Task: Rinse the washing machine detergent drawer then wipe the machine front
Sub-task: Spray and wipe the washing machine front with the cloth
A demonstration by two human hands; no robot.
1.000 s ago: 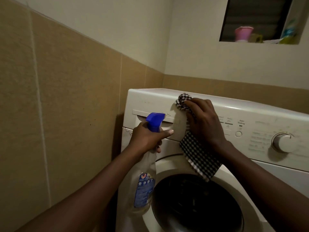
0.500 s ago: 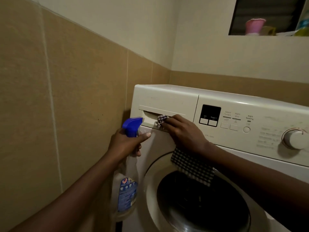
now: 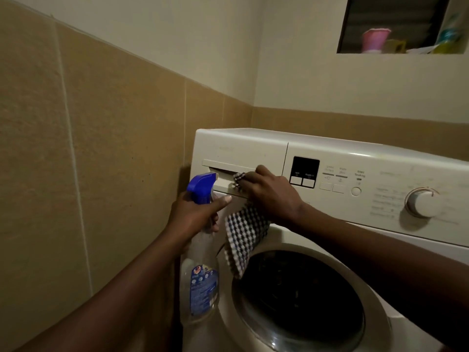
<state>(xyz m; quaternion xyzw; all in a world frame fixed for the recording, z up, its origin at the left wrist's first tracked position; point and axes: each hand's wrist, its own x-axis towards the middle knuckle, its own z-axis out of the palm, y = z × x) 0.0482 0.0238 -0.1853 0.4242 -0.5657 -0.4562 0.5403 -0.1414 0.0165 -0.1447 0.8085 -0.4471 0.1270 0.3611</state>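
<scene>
Step in hand: The detergent drawer (image 3: 241, 149) is looking shut, so I think the rinsing is over and the wiping is going on. The person is cleaning the drawer's handle slot (image 3: 223, 172).
Where the drawer is: It is sitting in the top left corner of the washing machine (image 3: 380, 233), just beside the dark screen (image 3: 305, 167).
Right hand: The right hand (image 3: 272, 196) is gripping a checked cloth (image 3: 243, 237) and pushing a bit of it into the slot with bent fingers. The rest of the cloth is hanging down over the top edge of the round door (image 3: 302, 301).
Left hand: The left hand (image 3: 195, 215) is gripping the neck of a spray bottle (image 3: 201, 283) with a blue top, just below the drawer's left end.
Next move: I think the cloth should be sliding along the slot, then going over the buttons (image 3: 332, 187), the knob (image 3: 422, 202) and the door. Pressing softly near the buttons is wise, so nothing is getting switched on.
</scene>
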